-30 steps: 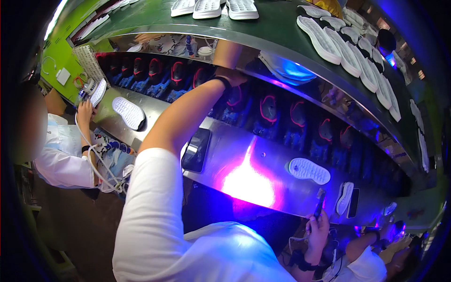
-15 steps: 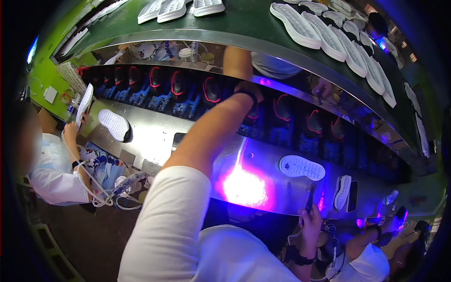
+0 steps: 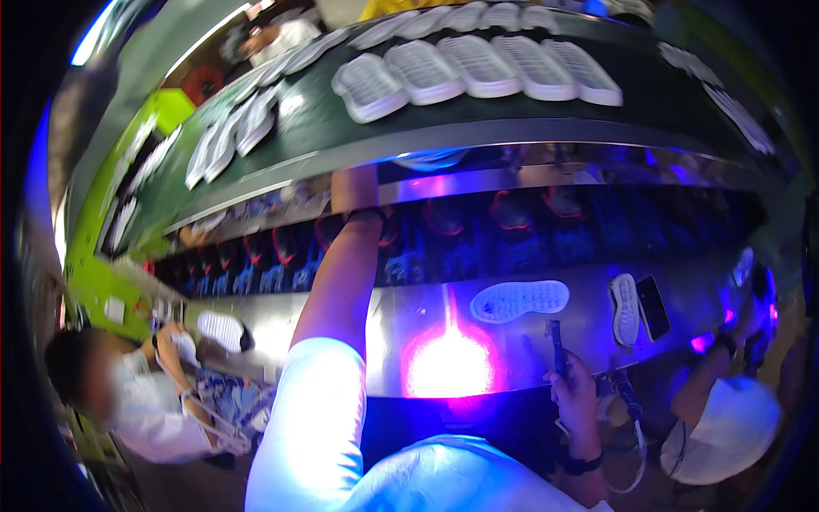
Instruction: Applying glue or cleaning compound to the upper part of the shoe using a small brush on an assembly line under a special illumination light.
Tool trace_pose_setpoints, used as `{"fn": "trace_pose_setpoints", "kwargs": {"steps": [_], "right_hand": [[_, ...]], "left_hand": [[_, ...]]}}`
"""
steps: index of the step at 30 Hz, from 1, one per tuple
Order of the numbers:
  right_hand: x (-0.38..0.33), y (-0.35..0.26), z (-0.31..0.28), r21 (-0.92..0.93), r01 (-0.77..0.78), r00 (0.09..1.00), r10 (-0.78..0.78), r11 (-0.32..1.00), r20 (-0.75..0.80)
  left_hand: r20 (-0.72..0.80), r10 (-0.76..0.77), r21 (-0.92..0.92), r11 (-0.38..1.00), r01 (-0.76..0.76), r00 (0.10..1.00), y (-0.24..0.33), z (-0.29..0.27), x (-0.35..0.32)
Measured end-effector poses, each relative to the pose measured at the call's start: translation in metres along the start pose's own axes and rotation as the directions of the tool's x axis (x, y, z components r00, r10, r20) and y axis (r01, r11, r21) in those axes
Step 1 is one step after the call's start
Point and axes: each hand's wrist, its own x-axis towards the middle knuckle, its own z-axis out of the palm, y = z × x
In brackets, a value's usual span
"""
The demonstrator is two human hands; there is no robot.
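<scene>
My left arm stretches forward to the row of dark shoe uppers with red edging (image 3: 444, 218). Beyond the black wristband, my left hand (image 3: 375, 209) is among the uppers, its fingers hidden in shadow. By the bench's front edge my right hand (image 3: 577, 394) is closed around the dark handle of a small brush (image 3: 557, 346), head upward. Just beyond the brush lies a white shoe sole (image 3: 520, 301), tread pattern facing up. A second white sole (image 3: 625, 309) rests to the right, beside a dark phone (image 3: 653, 307).
Above the shoe row, a green-topped shelf (image 3: 307, 128) with a steel edge carries many white soles (image 3: 444, 68). A co-worker (image 3: 145, 392) sits at left near another sole (image 3: 222, 331); a second co-worker (image 3: 725, 418) is at right. Pink-white light glares on the steel bench (image 3: 392, 316).
The view has shifted, with more of the shelf showing. My left hand stays at the shoe row, and my right still holds the brush. The left co-worker's hands with a sole have come lower.
</scene>
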Motion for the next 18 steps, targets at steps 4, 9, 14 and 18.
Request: {"fn": "trace_pose_setpoints", "kwargs": {"steps": [4, 9, 14, 18], "right_hand": [[-0.009, 0.003, -0.012, -0.033, 0.084, 0.996, -0.084, 0.996, -0.001], [-0.022, 0.012, -0.012, -0.053, 0.088, 0.994, -0.091, 0.995, -0.064], [-0.030, 0.010, -0.013, -0.120, 0.208, 0.975, -0.216, 0.971, -0.055], [-0.031, 0.007, -0.012, -0.018, 0.091, 0.996, -0.091, 0.996, -0.016]], "left_hand": [[0.028, 0.035, 0.042, 0.998, -0.036, 0.999, 0.046, -0.026, 0.078], [0.100, 0.147, 0.063, 0.986, -0.153, 0.984, 0.090, 0.051, 0.024], [0.272, 0.318, -0.099, 0.948, -0.302, 0.908, 0.010, 0.023, -0.015], [0.262, -0.124, -0.941, 0.186, 0.282, 0.957, 0.024, -0.003, -0.130]]}}
